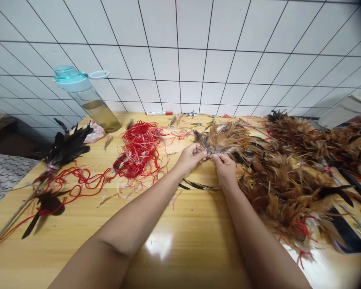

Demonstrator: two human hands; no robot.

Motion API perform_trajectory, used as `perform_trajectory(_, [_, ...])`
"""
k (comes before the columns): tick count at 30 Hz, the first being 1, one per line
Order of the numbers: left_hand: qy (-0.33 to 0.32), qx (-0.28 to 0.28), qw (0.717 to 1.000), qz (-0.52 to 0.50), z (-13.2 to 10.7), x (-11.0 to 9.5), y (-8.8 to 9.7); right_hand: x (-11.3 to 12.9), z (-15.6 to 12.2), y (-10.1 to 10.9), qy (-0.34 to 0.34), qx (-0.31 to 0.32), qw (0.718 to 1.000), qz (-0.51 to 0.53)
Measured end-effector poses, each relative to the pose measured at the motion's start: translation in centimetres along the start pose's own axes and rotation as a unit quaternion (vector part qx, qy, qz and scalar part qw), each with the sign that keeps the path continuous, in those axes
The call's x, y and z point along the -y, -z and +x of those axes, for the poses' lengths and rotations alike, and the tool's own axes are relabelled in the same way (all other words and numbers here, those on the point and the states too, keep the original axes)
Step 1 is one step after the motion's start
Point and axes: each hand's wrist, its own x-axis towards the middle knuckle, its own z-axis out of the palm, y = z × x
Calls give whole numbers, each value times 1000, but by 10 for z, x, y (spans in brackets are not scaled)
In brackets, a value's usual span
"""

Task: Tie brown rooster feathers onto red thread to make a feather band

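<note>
Both of my hands meet at the near end of a bunch of brown and grey feathers point(228, 136), which fans out away from me above the table. Thumb and fingers of my left hand point(194, 155) pinch its base from the left. From the right, my right hand point(226, 166) pinches the same base, close to the left fingertips. Exactly how the quill ends lie is hidden by the fingers. Dark curved feathers point(197, 186) lie on the table just below the hands.
Left of my hands is a tangled heap of red string point(140, 148). A tilted-looking water bottle point(92, 102), black feathers on a stick point(67, 146) and a red marker point(159, 113) stand or lie around it. Large piles of brown feathers point(282, 192) and a dark phone point(349, 233) occupy the right.
</note>
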Motion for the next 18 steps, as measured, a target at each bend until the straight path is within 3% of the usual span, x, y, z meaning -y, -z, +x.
perform_trajectory(2, [-1,8,1000,2,-1,0,-2,1,-1,-2,4,-23,999,-22])
perform_trajectory(13, [1,-27,998,52,1,7,2,4,-1,-1,36,42,997,-59])
perform_trajectory(18, [-13,-19,997,77,-1,7,1,6,0,-1,70,62,991,-96])
